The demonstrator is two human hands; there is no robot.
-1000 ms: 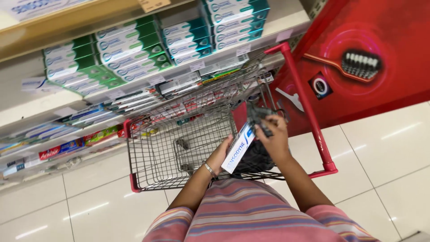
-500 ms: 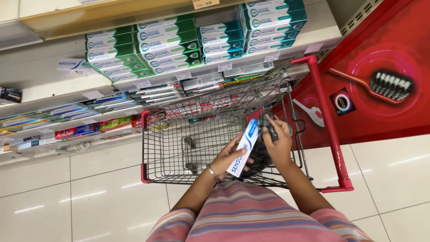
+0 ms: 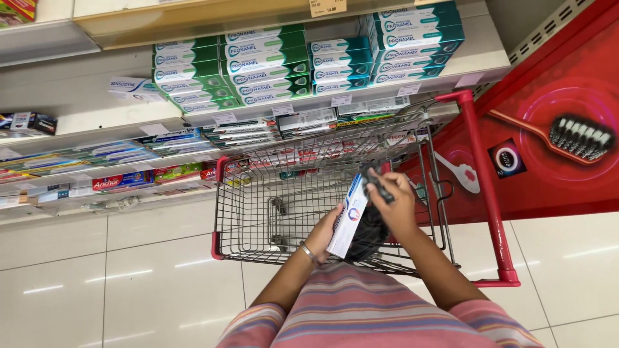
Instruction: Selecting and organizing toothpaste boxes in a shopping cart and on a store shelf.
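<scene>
Red display wall fills my right side, w/ a big toothbrush picture on it. Next biggest: the shelves ahead, stacked w/ green and teal toothpaste boxes up top, mixed smaller packs on the lower tier. Compared w/ a sec ago the shelves sit lower and closer in view, and more of the top row shows, so my head has tipped up a bit; the hands themselves have barely shifted over the cart.

Wire cart w/ red trim stands directly in front of me, btwn me and the shelves, basket looks bare apart from a dark bag hanging near the handle end. Its red handle runs along my right.

White-and-blue toothpaste box is upright-ish, tilted, held above the cart's near end. Left hand cups its lower edge, fingers wrapped round it from below, bracelet on the wrist. Right hand is closed on a small dark gadget, maybe a phone or scanner, can't tell which, touching the box's top corner.

Cart's wire rim is all that sits btwn box and basket. Pale tiled floor around.
</scene>
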